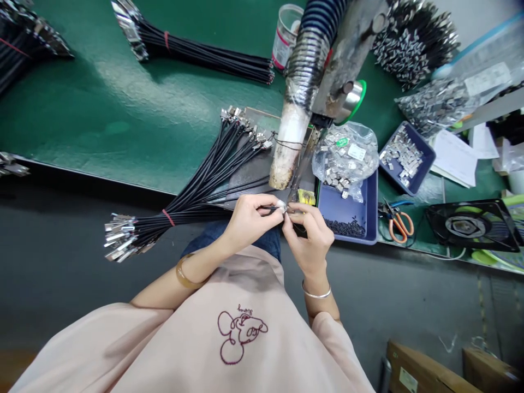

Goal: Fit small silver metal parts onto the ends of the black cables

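Observation:
My left hand (252, 219) pinches the end of a black cable near the table's front edge. Fingertip to fingertip with it, my right hand (308, 232) is closed on a small metal connector (285, 209) at that cable's end; the fingers partly hide it. To the left lies a bundle of black cables (196, 185) tied with a red band, hanging over the edge, with metal connectors at both ends. Just above my hands ends a fume extraction hose (284, 158). Beside my right hand a blue tray (370, 218) holds small black pieces and a plastic bag of metal connectors (346, 155).
A second cable bundle (204, 54) lies at the back, near a clear plastic tub (285, 35). On the right are a smaller blue tray (428, 158) of metal parts, orange-handled pliers (400, 226) and a black fan (475, 225). A metal bracket (347, 54) stands above the table.

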### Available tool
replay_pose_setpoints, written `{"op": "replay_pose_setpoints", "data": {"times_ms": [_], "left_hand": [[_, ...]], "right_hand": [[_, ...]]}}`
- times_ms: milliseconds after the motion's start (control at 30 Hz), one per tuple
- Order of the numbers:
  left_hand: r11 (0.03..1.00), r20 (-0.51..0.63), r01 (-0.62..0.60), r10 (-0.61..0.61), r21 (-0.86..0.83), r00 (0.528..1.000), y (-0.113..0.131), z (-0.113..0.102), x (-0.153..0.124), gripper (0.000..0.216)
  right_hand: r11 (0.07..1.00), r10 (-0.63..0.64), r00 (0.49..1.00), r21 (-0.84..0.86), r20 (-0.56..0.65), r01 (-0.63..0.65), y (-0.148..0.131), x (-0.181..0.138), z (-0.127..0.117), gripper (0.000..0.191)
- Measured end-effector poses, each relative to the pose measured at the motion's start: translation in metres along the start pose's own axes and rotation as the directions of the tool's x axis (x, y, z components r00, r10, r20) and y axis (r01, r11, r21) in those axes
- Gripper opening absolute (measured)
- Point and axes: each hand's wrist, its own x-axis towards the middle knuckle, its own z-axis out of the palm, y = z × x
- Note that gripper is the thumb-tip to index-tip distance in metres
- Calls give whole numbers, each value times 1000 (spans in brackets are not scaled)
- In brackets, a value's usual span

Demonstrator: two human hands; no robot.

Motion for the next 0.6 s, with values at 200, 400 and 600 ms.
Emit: {"op": "replay_pose_setpoints", "data": {"times_ms": [200,400,600], "left_hand": [[1000,34,5,-6,30,999,-2,0,-4,14],[985,36,-111,107,133,994,-6,-4,-9,12],[898,118,-340,319,281,940,-4,-8,-15,13]], "right_hand": [[994,76,997,80,-10,-75,0,-8,-2,11],[966,258,963,5,-79,-259,-4,-14,-12,7],[971,212,967,-141,140,-192,-9,-8,-2,16]]}}
